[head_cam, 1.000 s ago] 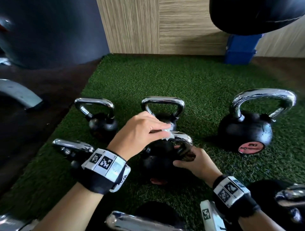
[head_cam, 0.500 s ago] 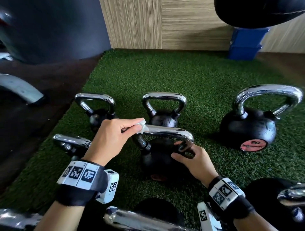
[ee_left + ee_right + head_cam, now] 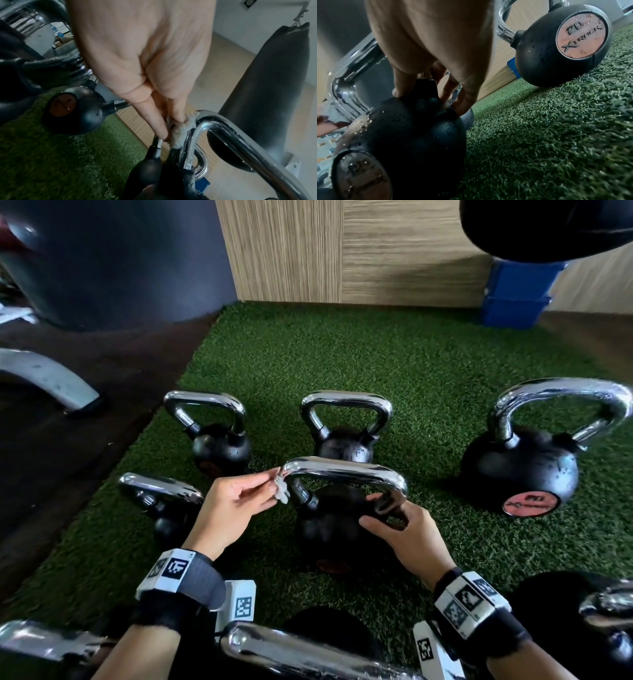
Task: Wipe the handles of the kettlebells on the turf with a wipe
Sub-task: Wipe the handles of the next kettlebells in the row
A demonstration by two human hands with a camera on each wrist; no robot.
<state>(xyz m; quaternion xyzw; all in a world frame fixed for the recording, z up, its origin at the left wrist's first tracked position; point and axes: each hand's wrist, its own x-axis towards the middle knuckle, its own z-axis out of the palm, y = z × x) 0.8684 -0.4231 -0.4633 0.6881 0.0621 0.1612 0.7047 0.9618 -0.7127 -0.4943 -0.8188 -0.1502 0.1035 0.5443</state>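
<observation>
A black kettlebell (image 3: 329, 522) with a chrome handle (image 3: 346, 470) stands on green turf (image 3: 342, 364) in front of me. My left hand (image 3: 236, 505) pinches a small crumpled white wipe (image 3: 281, 491) against the handle's left bend; the left wrist view shows the wipe (image 3: 181, 128) pressed on the chrome (image 3: 223, 127) by thumb and fingers. My right hand (image 3: 400, 525) grips the right foot of the handle where it meets the ball; in the right wrist view its fingers (image 3: 402, 86) curl around the black neck (image 3: 426, 92).
Several more kettlebells stand around: two small ones behind (image 3: 219, 440) (image 3: 346, 436), a large one marked 20 at right (image 3: 520, 470), one at left (image 3: 161, 498), others along the near edge (image 3: 294, 652). A dark floor (image 3: 68, 440) borders the turf on the left, a blue box (image 3: 517, 292) and wood-panel wall (image 3: 342, 251) behind.
My left hand slid the wipe leftward along the top of the handle and down onto its left bend. The right hand kept its hold on the handle's right foot.
</observation>
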